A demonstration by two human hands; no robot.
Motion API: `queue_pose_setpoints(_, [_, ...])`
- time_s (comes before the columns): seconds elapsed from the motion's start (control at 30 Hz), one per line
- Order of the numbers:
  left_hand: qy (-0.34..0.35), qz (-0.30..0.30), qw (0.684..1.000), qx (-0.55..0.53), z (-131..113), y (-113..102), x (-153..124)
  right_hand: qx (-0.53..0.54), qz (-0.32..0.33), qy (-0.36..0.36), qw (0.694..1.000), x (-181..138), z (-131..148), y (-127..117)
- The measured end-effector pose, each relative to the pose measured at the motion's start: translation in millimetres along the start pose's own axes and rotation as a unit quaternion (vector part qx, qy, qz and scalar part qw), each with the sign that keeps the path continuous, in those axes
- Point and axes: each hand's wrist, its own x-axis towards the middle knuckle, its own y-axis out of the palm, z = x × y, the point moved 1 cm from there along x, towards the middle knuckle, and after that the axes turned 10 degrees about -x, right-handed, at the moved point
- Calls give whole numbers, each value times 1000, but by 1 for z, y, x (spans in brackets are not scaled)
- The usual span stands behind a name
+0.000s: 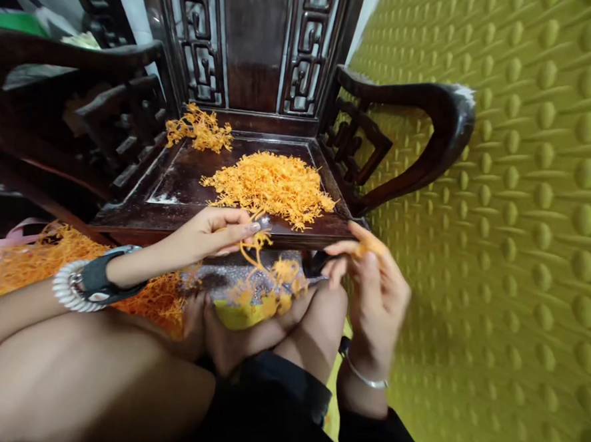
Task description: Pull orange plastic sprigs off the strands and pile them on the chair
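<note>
My left hand (225,231) pinches the stem of an orange branched plastic sprig (258,244) between thumb and fingers. The sprig's lower branches hang below the hand, blurred by motion, in front of the seat's edge. To the right, my right hand (372,279) is raised apart from the sprig, its fingers curled. A bit of orange shows between its thumb and index finger; its shape is too blurred to make out. Beyond both hands, a heap of small orange pieces (272,183) lies on the dark wooden chair seat (183,174).
An orange clump (198,128) lies at the seat's back left corner. Wooden armrests (430,142) flank the seat. More orange strands (47,266) are piled at lower left, beside my legs. A yellow studded mat (498,260) rises along the right.
</note>
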Motion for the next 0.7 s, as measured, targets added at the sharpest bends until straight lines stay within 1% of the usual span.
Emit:
queue_pose_setpoints(0.07, [28,-21,999,-9,-3,1,5,-82,-5,-53,995,43,-22,22])
queue_pose_setpoints(0.1, [34,-26,999,-12,-5,2,7,-152,-5,-82,985,66,-32,31])
queue_pose_setpoints(0.17, [26,-29,999,-24,-5,4,11,-267,4,-126,955,109,-48,44])
queue_pose_setpoints(0.23, [6,-30,998,-49,-2,6,16,-360,19,-137,923,143,-58,54])
queue_pose_setpoints(0.3, [-7,-27,997,-75,2,8,21,-428,46,-122,894,164,-63,64])
queue_pose_setpoints(0.37, [-14,-18,997,-80,4,8,25,-470,85,-108,872,173,-66,73])
queue_pose_setpoints(0.4, [-14,-11,998,-66,4,7,27,-480,97,-108,865,175,-67,77])
queue_pose_setpoints(0.43, [-14,3,999,-36,3,6,28,-480,93,-114,865,176,-67,80])
queue_pose_setpoints(0.5, [-5,55,995,77,0,4,29,-447,46,-140,882,173,-63,81])
queue_pose_setpoints(0.53, [8,87,984,153,0,4,29,-409,13,-156,899,171,-57,80])
queue_pose_setpoints(0.57, [25,117,965,232,1,4,30,-357,-13,-171,918,168,-50,80])
queue_pose_setpoints(0.6, [42,145,940,305,4,6,30,-294,-19,-182,938,165,-40,80])
queue_pose_setpoints(0.63, [55,169,914,365,9,9,30,-229,4,-189,955,161,-30,82])
queue_pose_setpoints(0.67, [63,186,892,406,15,13,31,-172,61,-194,964,156,-18,87])
queue_pose_setpoints(0.7, [66,194,879,430,22,17,32,-128,145,-198,961,150,-7,94])
